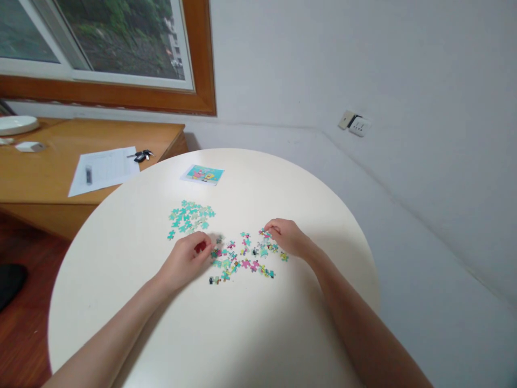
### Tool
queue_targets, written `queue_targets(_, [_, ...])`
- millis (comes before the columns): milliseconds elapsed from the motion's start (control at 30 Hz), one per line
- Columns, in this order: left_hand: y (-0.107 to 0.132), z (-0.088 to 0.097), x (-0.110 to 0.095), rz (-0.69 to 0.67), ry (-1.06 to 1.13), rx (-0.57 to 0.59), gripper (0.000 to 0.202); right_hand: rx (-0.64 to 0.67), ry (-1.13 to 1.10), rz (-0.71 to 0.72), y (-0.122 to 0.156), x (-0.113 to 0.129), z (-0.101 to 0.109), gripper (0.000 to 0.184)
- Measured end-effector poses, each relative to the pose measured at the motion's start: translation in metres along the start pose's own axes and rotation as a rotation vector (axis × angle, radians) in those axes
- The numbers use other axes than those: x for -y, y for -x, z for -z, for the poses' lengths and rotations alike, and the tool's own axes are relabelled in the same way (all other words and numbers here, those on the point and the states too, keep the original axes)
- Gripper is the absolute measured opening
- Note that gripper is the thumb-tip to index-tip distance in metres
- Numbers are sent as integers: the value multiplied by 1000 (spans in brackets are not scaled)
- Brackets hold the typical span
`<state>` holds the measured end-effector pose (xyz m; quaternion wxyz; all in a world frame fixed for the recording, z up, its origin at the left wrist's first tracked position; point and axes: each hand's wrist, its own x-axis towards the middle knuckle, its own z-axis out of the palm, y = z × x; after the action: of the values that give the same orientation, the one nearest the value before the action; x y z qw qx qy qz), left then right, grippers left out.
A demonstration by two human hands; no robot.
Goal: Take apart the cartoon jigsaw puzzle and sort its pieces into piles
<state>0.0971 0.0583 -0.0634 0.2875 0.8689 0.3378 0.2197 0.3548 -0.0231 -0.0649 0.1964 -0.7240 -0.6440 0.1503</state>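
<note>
Mixed colourful jigsaw puzzle pieces in pink, yellow and teal lie loosely between my two hands on the round white table. At the left side of this group is my left hand, its fingers curled together; whatever they hold, if anything, is hidden. My right hand is at the group's upper right, thumb and fingers pinched at a pink puzzle piece. Just beyond my left hand lies a separate cluster of mostly teal puzzle pieces.
A picture card with cartoon figures lies towards the table's far edge. On the left, a wooden desk bears a paper sheet and keys. The white wall runs along the back and right.
</note>
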Motion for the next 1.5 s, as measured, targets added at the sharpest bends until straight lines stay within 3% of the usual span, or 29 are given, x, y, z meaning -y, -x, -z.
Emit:
queue_targets(100, [0,4,2,12,10,-12,28,44,-110,61,3,8,3,27])
queue_targets(300, [1,0,1,36,7,96,26,-100,-93,-218,8,-16,34,24])
queue_targets(467, [1,-4,4,20,10,166,27,66,-59,-402,16,-34,52,5])
queue_targets(667, [1,-5,3,29,30,190,29,182,-171,-499,20,-33,50,12])
queue_targets(800, [0,-3,0,35,28,202,28,193,-228,-417,15,-23,39,14])
queue_targets(1067, [0,-4,1,27,18,193,27,336,-394,-88,11,20,-1,13])
queue_targets(1267, [1,-3,-1,27,44,206,27,326,-399,0,15,23,2,11])
queue_targets(1367, [1,-4,0,8,72,221,26,417,-402,86,15,20,6,5])
queue_targets(1500, [1,-4,3,-104,77,261,25,543,-380,214,17,19,7,18])
